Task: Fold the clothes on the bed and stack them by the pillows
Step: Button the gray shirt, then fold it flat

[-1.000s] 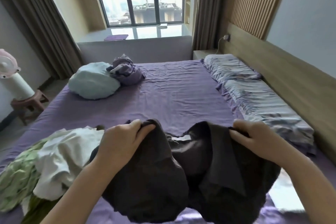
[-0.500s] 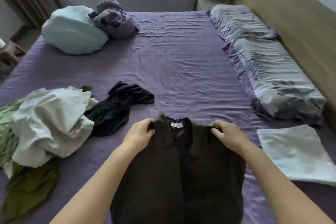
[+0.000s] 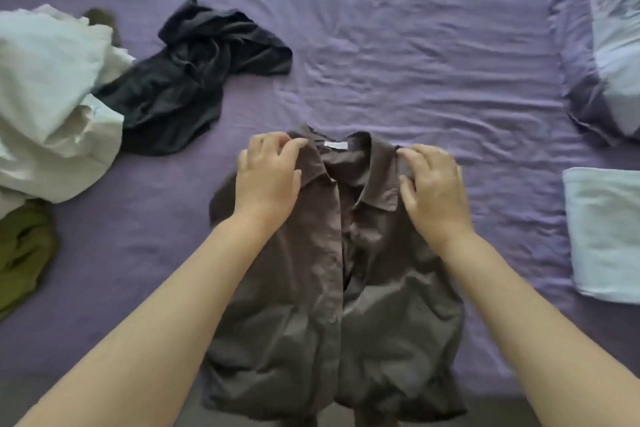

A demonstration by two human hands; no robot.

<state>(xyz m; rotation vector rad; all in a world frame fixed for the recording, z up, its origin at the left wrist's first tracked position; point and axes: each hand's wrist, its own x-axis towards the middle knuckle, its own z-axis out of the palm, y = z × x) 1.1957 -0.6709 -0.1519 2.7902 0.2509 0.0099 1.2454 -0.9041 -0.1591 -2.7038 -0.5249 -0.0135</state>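
Observation:
A brown collared shirt [image 3: 332, 305] lies front-up on the purple bed sheet [image 3: 398, 45], its collar pointing away from me. My left hand [image 3: 266, 180] pinches the shirt's left shoulder beside the collar. My right hand [image 3: 433, 184] pinches the right shoulder the same way. A folded pale blue garment [image 3: 606, 236] lies flat at the right edge, below the patterned pillow [image 3: 616, 45].
A crumpled black garment [image 3: 194, 76] lies up and left of the shirt. At the far left sits a heap of white clothes [image 3: 48, 97] with a green piece [image 3: 20, 253] under it. The bed's near edge runs along the bottom.
The shirt came down from mid-air and now lies flat on the sheet. My view tilted down, so the window and far pillows left the frame. Both hands stay on the shoulders.

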